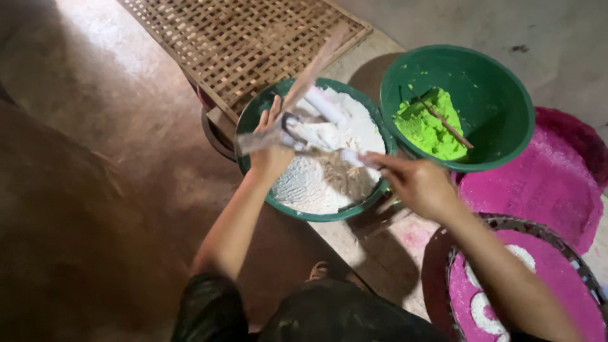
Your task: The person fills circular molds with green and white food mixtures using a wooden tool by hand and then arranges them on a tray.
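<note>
**White powder worked over a green basin, seen from the head camera**

White powder (316, 183) fills a green plastic basin (250, 117) that stands on the floor in front of the crouching person. Both hands work above this basin. The left hand (271, 149) is raised over the basin's near-left rim, its fingers curled around a blurred tool (297, 95) that looks like a flat wooden strip running up and to the right, with a dark ring-shaped part just beside the fingers; what the tool is cannot be told through the motion blur. The right hand (415, 183) is over the basin's right rim, its fingers pinched together on the end of a white, powder-coated stick-like piece (329, 136) that reaches across the powder toward the left hand. A patch of brownish material shows in the powder between the two hands.

Just to the right, touching or nearly touching the first basin, stands a second green basin (500, 114) with a heap of bright green powder (430, 126) and a thin brown stick (446, 123) lying on it. Magenta powder (544, 183) fills a dark red basin further right, and a round sieve (506, 223) with magenta powder sits under the right forearm. A woven bamboo mat (240, 44) lies behind the white-powder basin. The earthen floor (95, 158) is brown and partly in shadow.
</note>
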